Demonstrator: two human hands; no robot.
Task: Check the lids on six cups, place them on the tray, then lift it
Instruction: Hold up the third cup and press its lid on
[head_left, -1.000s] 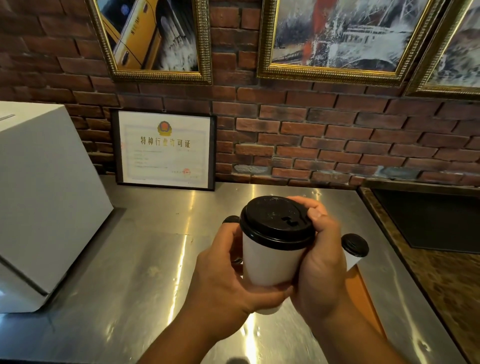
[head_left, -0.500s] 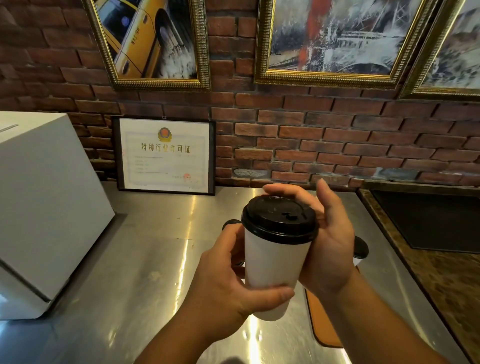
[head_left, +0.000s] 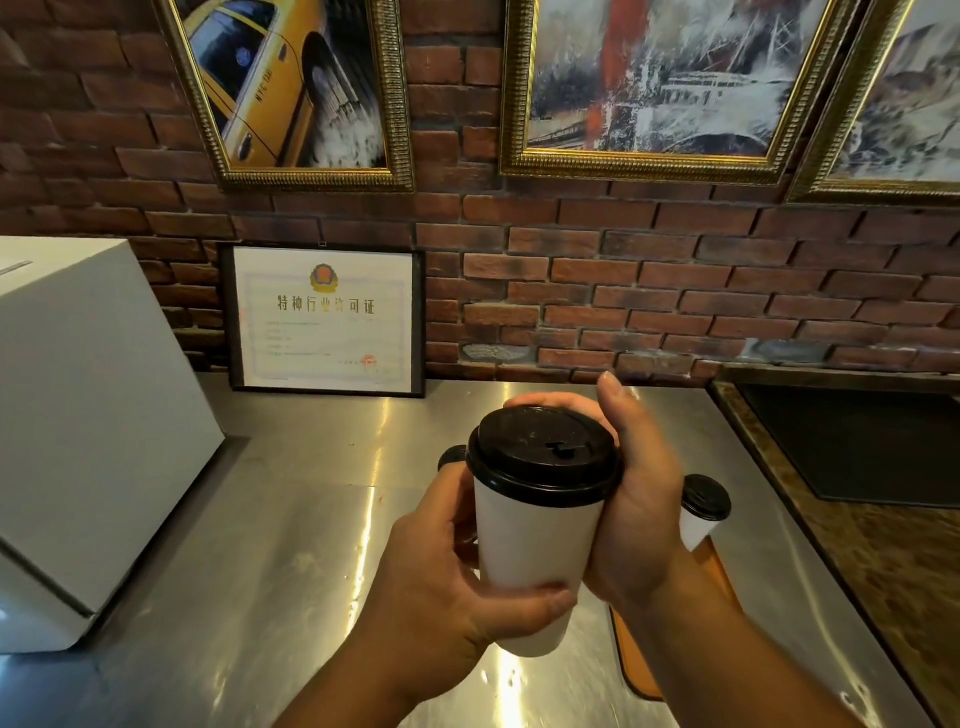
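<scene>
I hold a white paper cup (head_left: 535, 551) with a black lid (head_left: 543, 457) up in front of me, above the steel counter. My left hand (head_left: 447, 582) grips the cup's body from the left, thumb across its lower front. My right hand (head_left: 634, 499) curls round the lid's far and right rim, thumb raised. A second lidded cup (head_left: 701, 512) stands behind my right wrist on the orange tray (head_left: 636, 660), most of which my arm hides. The black lid of a third cup (head_left: 451, 457) peeks out behind my left hand.
A steel counter (head_left: 291, 545) runs to a brick wall. A white box (head_left: 78, 426) fills the left side. A framed certificate (head_left: 324, 319) leans on the wall. A dark recessed sink (head_left: 857, 447) in a brown stone top lies right.
My right hand shifted round the lid's rim, thumb lifting off the top. The cup stayed held at about the same height, and the view tilted slightly.
</scene>
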